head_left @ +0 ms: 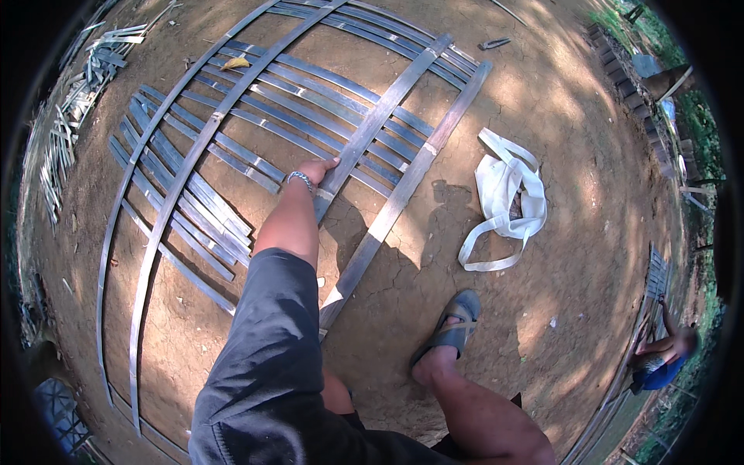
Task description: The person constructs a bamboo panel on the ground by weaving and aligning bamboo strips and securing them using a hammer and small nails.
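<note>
My left hand [316, 170], with a chain bracelet at its wrist, grips the edge of a long flat bamboo slat [376, 120]. A fingertip or thumb rests on the slat's top; the other fingers are mostly hidden. This slat lies across several thinner bamboo strips [302, 99], forming a loose lattice on the ground. Parallel to it, a second wide slat [418, 167] runs along the right side. Two long slats, one of them a curved slat [182, 174], cross the strips at the left. Shorter strips [205, 201] fan out beside my forearm. My right hand is out of view.
A white cloth bag [504, 194] with straps lies right of the lattice. Pliers-like tool [494, 43] rests on the soil at the top. Split scraps [97, 74] pile at far left. My sandalled foot [453, 333] stands below the bag. Another person [663, 353] crouches at far right.
</note>
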The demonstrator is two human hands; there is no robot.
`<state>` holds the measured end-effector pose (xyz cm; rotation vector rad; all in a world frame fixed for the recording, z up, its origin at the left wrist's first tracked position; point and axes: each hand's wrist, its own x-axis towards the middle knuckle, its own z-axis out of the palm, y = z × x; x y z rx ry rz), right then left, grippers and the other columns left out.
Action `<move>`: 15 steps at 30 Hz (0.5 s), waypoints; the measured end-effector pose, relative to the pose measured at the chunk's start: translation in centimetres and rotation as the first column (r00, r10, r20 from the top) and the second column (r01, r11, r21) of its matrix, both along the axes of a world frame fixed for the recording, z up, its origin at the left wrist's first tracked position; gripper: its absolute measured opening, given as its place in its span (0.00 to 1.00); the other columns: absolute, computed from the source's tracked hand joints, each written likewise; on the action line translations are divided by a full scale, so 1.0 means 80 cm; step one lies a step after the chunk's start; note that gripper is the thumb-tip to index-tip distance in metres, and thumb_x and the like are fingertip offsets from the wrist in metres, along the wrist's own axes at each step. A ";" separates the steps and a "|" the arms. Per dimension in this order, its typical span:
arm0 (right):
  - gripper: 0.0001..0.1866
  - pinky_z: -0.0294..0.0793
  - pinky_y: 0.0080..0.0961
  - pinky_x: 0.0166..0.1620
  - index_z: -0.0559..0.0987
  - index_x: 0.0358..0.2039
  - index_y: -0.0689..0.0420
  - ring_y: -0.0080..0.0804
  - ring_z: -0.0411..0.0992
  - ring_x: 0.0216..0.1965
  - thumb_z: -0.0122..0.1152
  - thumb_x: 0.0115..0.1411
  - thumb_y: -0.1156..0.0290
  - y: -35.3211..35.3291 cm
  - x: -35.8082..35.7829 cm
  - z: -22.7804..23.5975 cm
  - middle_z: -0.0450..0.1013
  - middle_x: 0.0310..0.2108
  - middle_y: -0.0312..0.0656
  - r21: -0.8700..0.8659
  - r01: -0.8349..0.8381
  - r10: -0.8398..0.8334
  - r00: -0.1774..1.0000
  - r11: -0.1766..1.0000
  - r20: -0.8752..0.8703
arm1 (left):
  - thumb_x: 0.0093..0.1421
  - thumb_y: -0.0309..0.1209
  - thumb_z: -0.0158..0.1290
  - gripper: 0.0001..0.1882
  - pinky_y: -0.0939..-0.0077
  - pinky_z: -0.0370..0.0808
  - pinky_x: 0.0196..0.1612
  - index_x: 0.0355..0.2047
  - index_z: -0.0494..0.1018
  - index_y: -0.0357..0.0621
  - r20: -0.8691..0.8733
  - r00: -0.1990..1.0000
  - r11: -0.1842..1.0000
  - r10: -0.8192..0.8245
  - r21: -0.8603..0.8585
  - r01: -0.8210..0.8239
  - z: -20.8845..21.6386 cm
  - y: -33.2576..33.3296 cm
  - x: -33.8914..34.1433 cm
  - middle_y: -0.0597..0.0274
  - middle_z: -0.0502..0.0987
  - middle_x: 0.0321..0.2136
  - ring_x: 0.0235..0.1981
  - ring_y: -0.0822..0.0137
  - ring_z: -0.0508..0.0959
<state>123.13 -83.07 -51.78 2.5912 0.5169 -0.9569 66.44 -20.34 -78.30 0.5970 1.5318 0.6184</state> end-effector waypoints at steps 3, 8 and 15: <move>0.34 0.78 0.43 0.48 0.73 0.62 0.54 0.48 0.80 0.46 0.73 0.55 0.63 0.009 -0.008 -0.008 0.80 0.45 0.55 0.010 -0.007 0.008 0.999 1.000 -0.035 | 0.60 0.37 0.69 0.25 0.64 0.76 0.53 0.49 0.78 0.26 -0.013 1.000 1.000 -0.023 0.008 0.023 0.013 0.000 -0.003 0.45 0.83 0.47 0.46 0.57 0.83; 0.34 0.78 0.43 0.48 0.72 0.62 0.54 0.47 0.80 0.46 0.72 0.56 0.63 0.025 -0.018 -0.017 0.79 0.45 0.55 0.022 -0.027 0.028 0.995 0.999 -0.092 | 0.62 0.40 0.66 0.29 0.63 0.71 0.60 0.53 0.75 0.26 -0.138 0.985 0.994 -0.105 0.009 0.107 0.005 0.007 -0.014 0.44 0.80 0.54 0.53 0.56 0.80; 0.33 0.78 0.43 0.48 0.72 0.62 0.55 0.47 0.80 0.45 0.71 0.56 0.64 0.036 -0.025 -0.011 0.79 0.45 0.55 0.023 -0.045 0.047 0.993 0.999 -0.104 | 0.63 0.41 0.65 0.28 0.61 0.71 0.58 0.54 0.76 0.31 -0.183 0.975 0.989 -0.124 0.055 0.136 0.005 0.002 -0.002 0.46 0.81 0.53 0.52 0.56 0.80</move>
